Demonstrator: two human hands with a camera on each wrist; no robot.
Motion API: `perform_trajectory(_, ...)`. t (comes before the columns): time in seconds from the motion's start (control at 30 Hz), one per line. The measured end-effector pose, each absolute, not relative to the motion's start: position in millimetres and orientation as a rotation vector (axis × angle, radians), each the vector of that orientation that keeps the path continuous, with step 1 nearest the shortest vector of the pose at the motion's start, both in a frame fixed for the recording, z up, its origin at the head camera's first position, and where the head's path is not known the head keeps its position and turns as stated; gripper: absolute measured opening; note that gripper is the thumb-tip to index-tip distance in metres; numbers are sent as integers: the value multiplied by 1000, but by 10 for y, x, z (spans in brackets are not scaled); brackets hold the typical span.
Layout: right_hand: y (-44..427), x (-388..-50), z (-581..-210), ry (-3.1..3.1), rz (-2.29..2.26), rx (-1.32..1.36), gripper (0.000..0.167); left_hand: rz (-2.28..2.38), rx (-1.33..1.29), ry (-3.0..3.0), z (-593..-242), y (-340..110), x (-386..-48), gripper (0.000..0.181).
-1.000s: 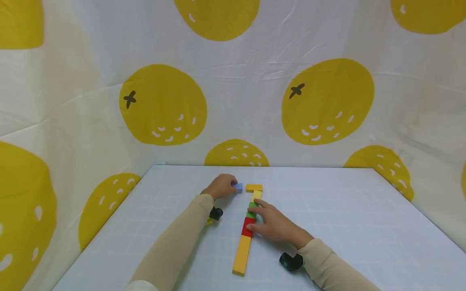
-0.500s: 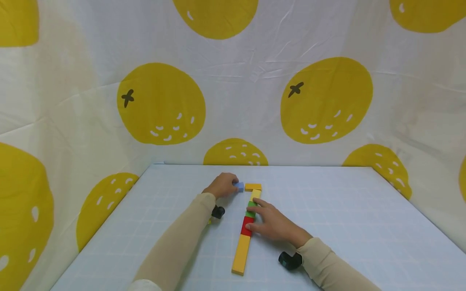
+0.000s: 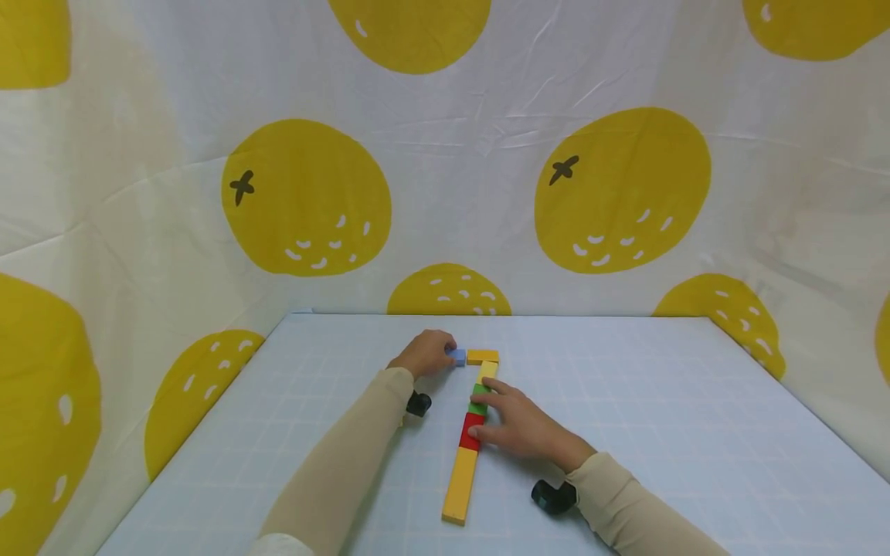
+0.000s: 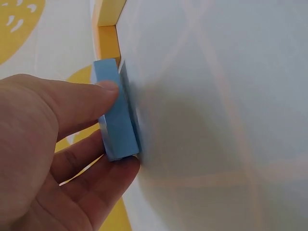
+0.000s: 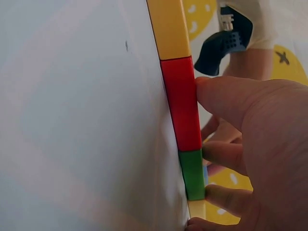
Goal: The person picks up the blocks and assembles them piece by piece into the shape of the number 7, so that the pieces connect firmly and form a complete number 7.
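At the far end of a line of blocks, my left hand [image 3: 426, 354] pinches a blue block [image 4: 118, 115] between thumb and fingers, low over or on the table. Its end sits close to an orange block [image 3: 483, 357] lying crosswise; touching or not, I cannot tell. My right hand [image 3: 523, 426] rests spread fingers along the line. Its thumb touches the red block [image 5: 181, 103], two fingers touch the green block [image 5: 193, 175], and another lies by the pale yellow block [image 5: 197, 208]. A long orange-yellow block [image 3: 460, 486] forms the near end.
The blocks lie on a pale table [image 3: 660, 432] with faint grid lines. Behind it hangs a white curtain [image 3: 466, 193] printed with yellow fruit. Black wrist cameras, one of them [image 3: 554, 498] under the right sleeve, hang close above the tabletop.
My left hand has slid the blue block slightly right, narrowing its gap to the crosswise orange block. The right hand keeps its place on the line. The head view has shifted a little.
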State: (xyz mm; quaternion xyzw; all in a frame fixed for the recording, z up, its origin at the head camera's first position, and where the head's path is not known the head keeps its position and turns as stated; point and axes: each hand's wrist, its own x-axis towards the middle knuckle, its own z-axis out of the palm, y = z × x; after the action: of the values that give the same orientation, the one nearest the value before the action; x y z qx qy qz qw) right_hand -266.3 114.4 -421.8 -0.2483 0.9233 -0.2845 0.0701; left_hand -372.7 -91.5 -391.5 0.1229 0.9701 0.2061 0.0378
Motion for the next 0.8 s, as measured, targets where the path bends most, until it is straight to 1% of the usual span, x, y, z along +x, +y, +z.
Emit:
perform_trajectory(0.57,1137,-2663,-4213,2784,-852,-721,57,701,315,2943,-4014,-1047,-3788,29)
perform_trajectory(0.8,1139,-2665,-4216,2785,-850,-726,57,702,316,2957,-4007,-1037,-3768,28)
